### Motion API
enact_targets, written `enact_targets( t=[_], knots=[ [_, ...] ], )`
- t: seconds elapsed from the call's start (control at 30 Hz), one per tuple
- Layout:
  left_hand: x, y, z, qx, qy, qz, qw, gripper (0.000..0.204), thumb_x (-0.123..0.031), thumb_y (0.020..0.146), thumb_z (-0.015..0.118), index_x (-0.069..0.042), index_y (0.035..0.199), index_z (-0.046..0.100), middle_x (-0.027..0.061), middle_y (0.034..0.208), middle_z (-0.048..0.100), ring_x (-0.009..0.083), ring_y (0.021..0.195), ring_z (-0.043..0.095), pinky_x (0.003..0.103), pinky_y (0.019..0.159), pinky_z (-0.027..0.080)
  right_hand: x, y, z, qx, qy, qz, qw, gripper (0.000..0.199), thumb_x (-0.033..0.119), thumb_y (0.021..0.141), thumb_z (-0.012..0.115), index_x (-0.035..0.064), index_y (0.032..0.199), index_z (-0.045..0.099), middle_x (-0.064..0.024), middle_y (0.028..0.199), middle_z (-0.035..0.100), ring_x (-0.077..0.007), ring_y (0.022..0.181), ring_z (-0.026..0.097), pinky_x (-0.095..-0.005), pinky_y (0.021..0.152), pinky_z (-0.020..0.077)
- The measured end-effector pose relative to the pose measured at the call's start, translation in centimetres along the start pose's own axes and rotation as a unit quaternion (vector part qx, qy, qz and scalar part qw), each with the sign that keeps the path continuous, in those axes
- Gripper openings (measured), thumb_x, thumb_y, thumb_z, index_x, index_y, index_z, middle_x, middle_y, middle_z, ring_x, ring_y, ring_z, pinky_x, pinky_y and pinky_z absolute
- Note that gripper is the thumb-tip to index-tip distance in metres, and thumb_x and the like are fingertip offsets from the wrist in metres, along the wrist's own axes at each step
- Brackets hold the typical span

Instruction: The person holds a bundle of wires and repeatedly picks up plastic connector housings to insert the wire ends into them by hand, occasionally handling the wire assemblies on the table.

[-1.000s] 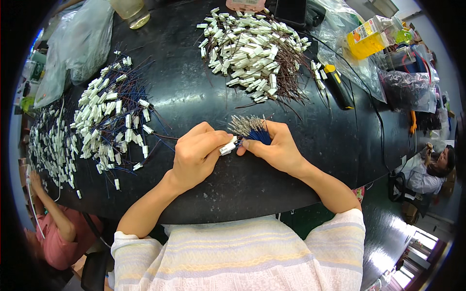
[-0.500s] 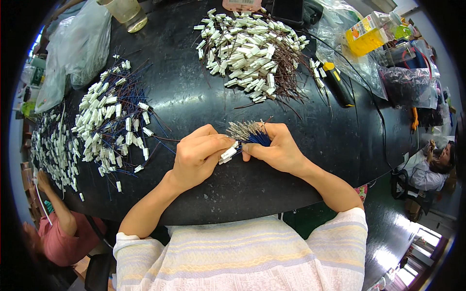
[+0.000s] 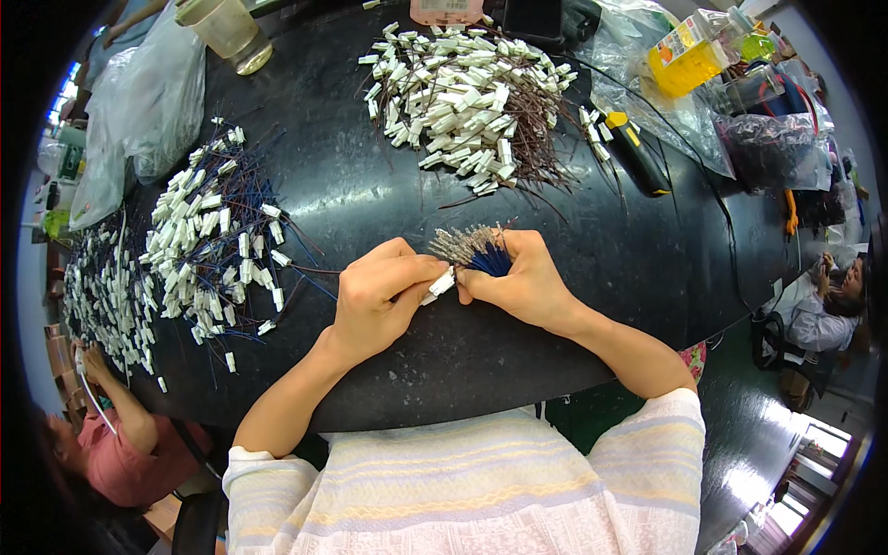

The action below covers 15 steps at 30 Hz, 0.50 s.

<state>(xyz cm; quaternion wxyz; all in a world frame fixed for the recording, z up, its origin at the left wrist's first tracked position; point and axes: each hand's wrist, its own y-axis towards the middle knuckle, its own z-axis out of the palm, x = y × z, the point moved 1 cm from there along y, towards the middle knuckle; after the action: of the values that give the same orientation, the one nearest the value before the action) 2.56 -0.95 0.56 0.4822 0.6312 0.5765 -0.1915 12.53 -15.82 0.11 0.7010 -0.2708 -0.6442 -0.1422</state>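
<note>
Between the pinched fingers of my left hand (image 3: pixel 381 294) is a white plastic connector (image 3: pixel 441 285), tilted, with a dark wire trailing left behind the hand. My right hand (image 3: pixel 529 285) is closed round a bundle of blue wires (image 3: pixel 489 263), whose silvery crimped terminals fan out toward the upper left. The right thumb and fingertips come close to the connector; whether a wire end sits inside it is hidden by my fingers. Left of my hands lies a pile of white connectors with blue and brown wires (image 3: pixel 190 231). Beyond them is a larger pile of connectors with brown wires (image 3: pixel 467 97).
A black-and-yellow tool (image 3: pixel 636 155) lies at the right beside a dark cable. Behind it are plastic bags and a bottle of yellow liquid (image 3: pixel 686 67). A clear cup (image 3: pixel 227 35) stands far left. One co-worker's arm (image 3: pixel 125 402) reaches over more connectors at the left; another person sits far right.
The white connector between my left fingers has tilted steeper, and both hands stay close together. At the left, the co-worker's hand has shifted slightly. The whole view has moved a little.
</note>
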Motion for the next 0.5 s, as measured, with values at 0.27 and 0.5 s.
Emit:
enact_targets(
  t=[0.27, 0.5],
  knots=[
    [0.1, -0.3, -0.9, -0.001, -0.049, -0.041, 0.998, 0.016, 0.007, 0.068, 0.064, 0.001, 0.084, 0.066, 0.0101, 0.069, 0.06, 0.015, 0.058, 0.056, 0.024, 0.051, 0.043, 0.1, -0.1, -0.1, 0.002, 0.04, -0.002, 0.999, 0.006, 0.005, 0.073, 0.061, -0.0005, 0.076, 0.061, -0.0014, 0.061, 0.059, -0.0047, 0.056, 0.051, -0.0201, 0.051, 0.0403],
    [0.0, -0.4, -0.6, 0.006, -0.052, -0.053, 0.997, 0.016, 0.007, 0.069, 0.063, 0.001, 0.084, 0.066, 0.0083, 0.069, 0.06, 0.0144, 0.059, 0.057, 0.024, 0.053, 0.043, 0.5, -0.4, 0.1, -0.007, -0.001, -0.024, 1.0, 0.002, 0.001, 0.073, 0.06, -0.0002, 0.073, 0.057, -0.0012, 0.062, 0.057, -0.005, 0.058, 0.052, -0.0196, 0.053, 0.0403]
  ],
)
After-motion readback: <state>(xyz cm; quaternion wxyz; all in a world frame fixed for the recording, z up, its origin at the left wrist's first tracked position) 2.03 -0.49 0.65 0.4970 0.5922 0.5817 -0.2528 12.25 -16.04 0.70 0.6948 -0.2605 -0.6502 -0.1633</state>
